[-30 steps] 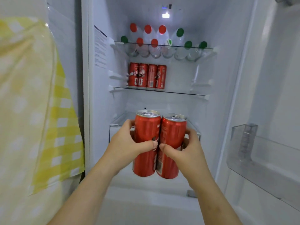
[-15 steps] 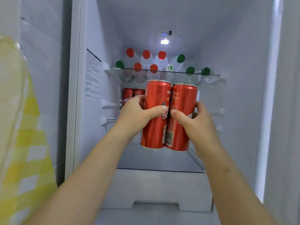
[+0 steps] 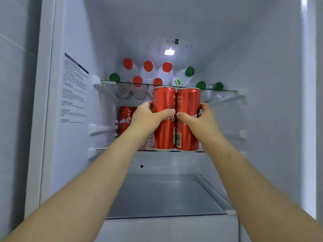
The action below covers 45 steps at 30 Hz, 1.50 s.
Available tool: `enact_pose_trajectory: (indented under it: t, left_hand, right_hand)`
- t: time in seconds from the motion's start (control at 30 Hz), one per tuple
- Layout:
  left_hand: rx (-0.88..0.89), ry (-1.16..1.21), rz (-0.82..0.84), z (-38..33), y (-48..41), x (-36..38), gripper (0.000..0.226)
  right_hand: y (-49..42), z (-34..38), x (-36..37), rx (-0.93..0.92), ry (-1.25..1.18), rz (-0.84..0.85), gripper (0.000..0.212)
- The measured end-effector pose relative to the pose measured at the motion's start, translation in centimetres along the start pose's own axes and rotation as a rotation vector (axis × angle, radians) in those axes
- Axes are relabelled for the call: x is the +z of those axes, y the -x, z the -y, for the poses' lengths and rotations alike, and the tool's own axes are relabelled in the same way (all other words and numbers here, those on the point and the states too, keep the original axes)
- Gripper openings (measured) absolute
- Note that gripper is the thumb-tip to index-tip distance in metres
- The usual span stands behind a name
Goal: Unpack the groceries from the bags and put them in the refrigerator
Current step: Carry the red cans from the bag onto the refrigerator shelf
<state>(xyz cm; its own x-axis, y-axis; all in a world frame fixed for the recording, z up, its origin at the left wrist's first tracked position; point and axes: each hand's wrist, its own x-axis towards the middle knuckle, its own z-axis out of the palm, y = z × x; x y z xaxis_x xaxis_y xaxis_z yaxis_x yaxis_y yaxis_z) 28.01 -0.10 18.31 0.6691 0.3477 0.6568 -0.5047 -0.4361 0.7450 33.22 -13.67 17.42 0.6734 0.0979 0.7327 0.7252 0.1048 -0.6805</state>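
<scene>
Two tall red soda cans stand upright side by side at the front edge of the middle glass shelf of the open refrigerator. My left hand is wrapped around the left can. My right hand grips the right can. Their bases are at the shelf edge; whether they rest on it I cannot tell. Behind my left hand, more red cans stand at the back of the same shelf, mostly hidden.
The upper glass shelf holds several water bottles lying down, with red caps and green caps. A lower glass shelf sits below. The fridge's left wall carries a label. A lamp glows at the back.
Both hands have carried the two cans up and forward into the refrigerator to the middle shelf's edge. The view has moved closer and the yellow checked bag has left the frame.
</scene>
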Motion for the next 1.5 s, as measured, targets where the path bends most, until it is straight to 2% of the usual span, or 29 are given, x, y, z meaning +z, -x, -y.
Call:
enact_pose_trajectory:
  t: [0.33, 0.67, 0.83, 0.93, 1.03, 1.27, 1.5]
  left_hand:
    - [-0.069, -0.020, -0.063, 2.6, -3.9, 2.2, 0.046]
    - [-0.091, -0.099, -0.030, 4.0, -5.2, 3.7, 0.055]
    - [-0.100, -0.130, 0.029, 4.0, -5.1, 3.6, 0.055]
    - [-0.123, -0.137, 0.093, 3.8, -4.8, 2.9, 0.069]
    - [-0.096, -0.248, 0.021, 3.9, -4.7, 2.6, 0.079]
    - [-0.053, -0.337, 0.063, 4.7, -5.9, 3.5, 0.067]
    - [-0.124, -0.418, 0.153, 5.5, -9.1, 5.0, 0.054]
  right_hand:
    - [-3.7, -3.5, -0.1, 0.036, 0.110, 0.056, 0.037]
    - [-5.2, -5.9, -0.2, 0.074, 0.114, 0.017, 0.041]
    - [-5.4, -6.3, -0.5, 0.119, 0.107, 0.057, 0.049]
    - [-5.7, -6.2, -1.0, 0.162, 0.146, 0.134, 0.055]
    - [-6.1, -6.3, -1.2, 0.168, 0.199, 0.145, 0.056]
    - [-7.5, -8.2, -0.8, 0.249, 0.208, 0.117, 0.056]
    - [-9.9, -9.8, -0.5, 0.309, 0.304, 0.106, 0.062]
